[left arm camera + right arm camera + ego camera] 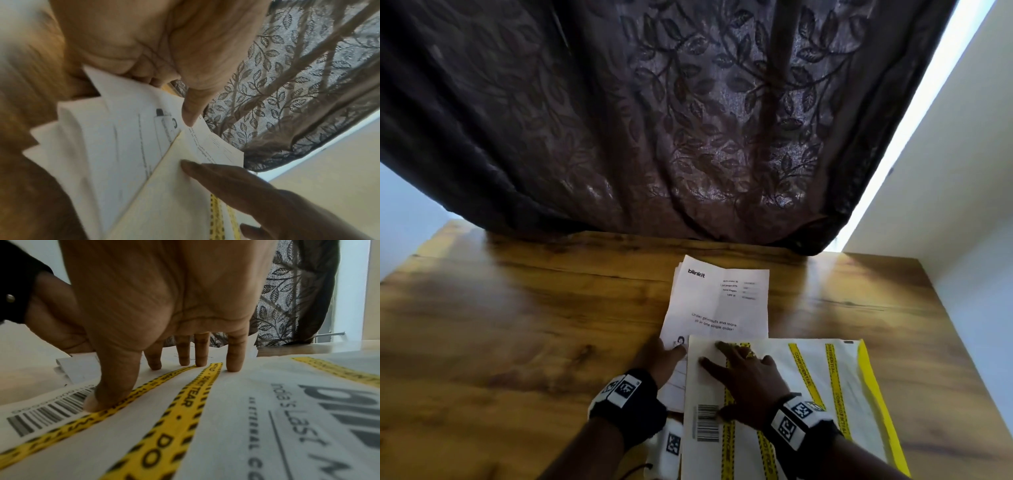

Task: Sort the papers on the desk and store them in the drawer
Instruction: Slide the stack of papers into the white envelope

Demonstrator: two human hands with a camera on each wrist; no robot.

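A stack of white printed papers [717, 301] lies mid-desk, its top sheet headed "blinkit". My left hand [674, 349] pinches the stack's near-left edge; in the left wrist view the thumb [190, 112] lies on top of the papers [115, 146] and the fingers curl under the edge. A white mailer envelope with yellow striped bands [808, 394] overlaps the stack's near end. On the envelope [236, 426] my right hand [736, 363] rests with fingers spread, and its fingertips [233, 366] and thumb press down. No drawer is in view.
The wooden desk [517, 325] extends left and right of the papers. A dark leaf-patterned curtain [654, 120] hangs down to the desk's far edge. A white wall [962, 205] borders the desk on the right, with a bright gap beside the curtain.
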